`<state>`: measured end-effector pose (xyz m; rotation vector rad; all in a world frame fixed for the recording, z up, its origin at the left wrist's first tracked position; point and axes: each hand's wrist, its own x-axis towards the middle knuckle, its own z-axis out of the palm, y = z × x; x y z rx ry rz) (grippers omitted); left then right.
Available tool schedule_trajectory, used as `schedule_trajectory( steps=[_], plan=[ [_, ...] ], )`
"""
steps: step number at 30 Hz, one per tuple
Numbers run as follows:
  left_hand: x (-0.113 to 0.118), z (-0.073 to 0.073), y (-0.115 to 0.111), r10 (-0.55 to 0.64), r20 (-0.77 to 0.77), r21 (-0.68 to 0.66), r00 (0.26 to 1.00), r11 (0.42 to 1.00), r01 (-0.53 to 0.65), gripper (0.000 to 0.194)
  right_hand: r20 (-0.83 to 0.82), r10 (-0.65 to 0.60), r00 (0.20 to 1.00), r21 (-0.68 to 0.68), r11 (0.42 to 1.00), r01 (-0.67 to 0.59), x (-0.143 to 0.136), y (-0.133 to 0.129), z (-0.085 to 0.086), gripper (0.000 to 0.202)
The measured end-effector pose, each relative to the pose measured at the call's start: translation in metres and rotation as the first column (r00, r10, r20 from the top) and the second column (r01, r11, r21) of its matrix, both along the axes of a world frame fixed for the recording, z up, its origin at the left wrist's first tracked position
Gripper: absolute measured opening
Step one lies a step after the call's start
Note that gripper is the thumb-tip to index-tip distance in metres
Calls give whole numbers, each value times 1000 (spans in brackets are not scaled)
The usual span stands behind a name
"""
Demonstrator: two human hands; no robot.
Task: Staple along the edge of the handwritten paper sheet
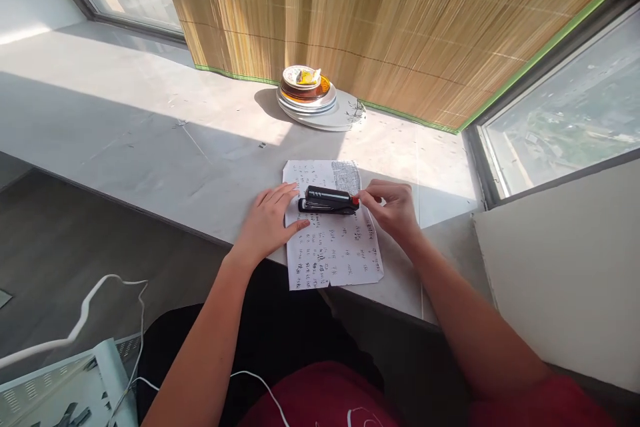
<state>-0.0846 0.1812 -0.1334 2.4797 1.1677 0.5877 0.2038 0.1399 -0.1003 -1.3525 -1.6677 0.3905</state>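
Observation:
A black stapler (330, 207) lies crosswise on a handwritten sheet of paper (333, 250). Right behind it lies a black marker-like cylinder (327, 194) with white print and a red end. My left hand (267, 220) rests on the ledge and the paper's left edge, fingers spread, thumb near the stapler's left end; nothing is in it. At the red end, the thumb and forefinger of my right hand (393, 207) are pinched together, touching the cylinder's tip. The fingertips partly hide what lies between them.
Farther back on the ledge (225, 173) stands a stack of plates (307, 103) with a small yellow item on top. A bamboo blind (375, 27) hangs behind. Below left are a white cable (83, 313) and a pale perforated container (55, 387).

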Motion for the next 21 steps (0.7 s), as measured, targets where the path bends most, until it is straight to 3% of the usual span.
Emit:
schedule_trajectory(
  steps=[13, 21],
  plan=[
    [-1, 2, -1, 66, 93, -73, 993, 996, -60, 78, 81, 29, 996, 113, 993, -39, 1, 2, -13, 46],
    [-2, 0, -2, 58, 76, -68, 995, 996, -53, 76, 74, 96, 993, 123, 987, -105, -7, 5, -10, 13]
  ],
)
